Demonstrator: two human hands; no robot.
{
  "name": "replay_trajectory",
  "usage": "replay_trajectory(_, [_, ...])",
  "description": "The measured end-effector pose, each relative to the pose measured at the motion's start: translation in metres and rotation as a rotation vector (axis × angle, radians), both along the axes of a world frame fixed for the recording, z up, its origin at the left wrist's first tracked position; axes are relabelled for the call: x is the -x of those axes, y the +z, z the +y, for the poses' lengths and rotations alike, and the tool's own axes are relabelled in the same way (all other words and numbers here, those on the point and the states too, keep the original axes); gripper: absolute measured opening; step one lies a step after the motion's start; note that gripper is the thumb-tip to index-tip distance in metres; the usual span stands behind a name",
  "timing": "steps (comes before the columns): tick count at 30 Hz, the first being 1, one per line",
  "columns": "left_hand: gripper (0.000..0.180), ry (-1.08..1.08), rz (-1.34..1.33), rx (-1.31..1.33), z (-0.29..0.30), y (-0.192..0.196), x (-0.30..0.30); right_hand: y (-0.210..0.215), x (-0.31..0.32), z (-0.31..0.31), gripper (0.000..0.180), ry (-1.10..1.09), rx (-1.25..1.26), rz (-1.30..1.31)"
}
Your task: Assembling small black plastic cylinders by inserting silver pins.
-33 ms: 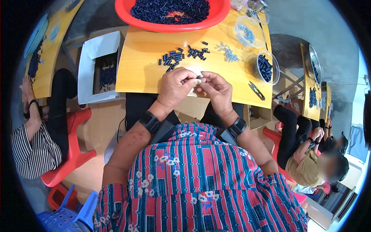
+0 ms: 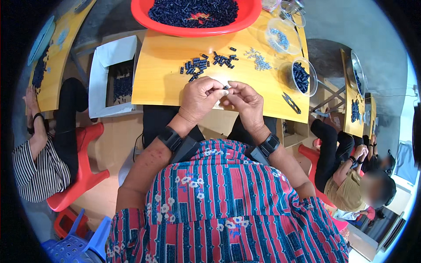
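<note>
Close together at the table's front edge, both my hands pinch one small black cylindrical part (image 2: 226,87). My left hand (image 2: 198,97) has thumb and forefinger closed on it from the left. From the other side, the fingertips of my right hand (image 2: 248,101) meet it; fingers partly hide the part. Just beyond my hands lies a loose pile of small black cylindrical parts (image 2: 196,65), with a second cluster (image 2: 224,60) to its right. Small shiny silver pieces (image 2: 262,64) are scattered farther right.
A red basin (image 2: 197,31) full of black parts stands at the back. On the right are a clear tub (image 2: 313,75) of black parts, a clear container (image 2: 287,47) of silver pieces and black thread snips (image 2: 291,103). A cardboard box (image 2: 99,83) sits left; people work at both sides.
</note>
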State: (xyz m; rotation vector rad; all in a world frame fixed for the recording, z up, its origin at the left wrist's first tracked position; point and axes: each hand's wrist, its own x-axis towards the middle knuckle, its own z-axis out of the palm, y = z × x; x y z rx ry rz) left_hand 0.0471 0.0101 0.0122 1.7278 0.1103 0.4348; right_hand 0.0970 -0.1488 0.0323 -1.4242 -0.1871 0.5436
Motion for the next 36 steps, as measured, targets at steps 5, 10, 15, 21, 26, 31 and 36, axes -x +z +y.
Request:
replay_trajectory(5, [0.010, -0.015, -0.006, -0.040, 0.001, -0.001, 0.000, 0.002, -0.010, -0.004, 0.017, 0.051, 0.050, -0.055])
replay_trajectory(10, [0.009, -0.086, 0.030, -0.052, 0.004, 0.001, 0.004, -0.001, -0.014, -0.011, 0.014, 0.176, 0.066, -0.152])
replay_trajectory(15, [0.008, -0.138, 0.078, -0.021, 0.007, 0.003, 0.005, 0.005, -0.008, -0.012, 0.011, 0.205, 0.132, -0.261])
replay_trajectory(21, [0.008, -0.214, 0.125, -0.025, 0.010, 0.007, 0.004, 0.005, -0.022, -0.019, 0.008, 0.117, 0.277, -0.387])
replay_trajectory(26, [0.007, -0.152, 0.071, -0.041, 0.011, 0.008, 0.002, 0.010, -0.038, -0.014, 0.016, 0.008, 0.554, -0.655])
replay_trajectory(31, [0.009, -0.131, 0.062, -0.104, 0.008, 0.005, 0.001, 0.010, -0.043, -0.003, 0.021, 0.181, 0.608, -0.911])
replay_trajectory(36, [0.009, -0.114, 0.073, -0.118, 0.008, 0.007, 0.000, 0.010, -0.042, 0.004, 0.023, 0.268, 0.743, -1.205])
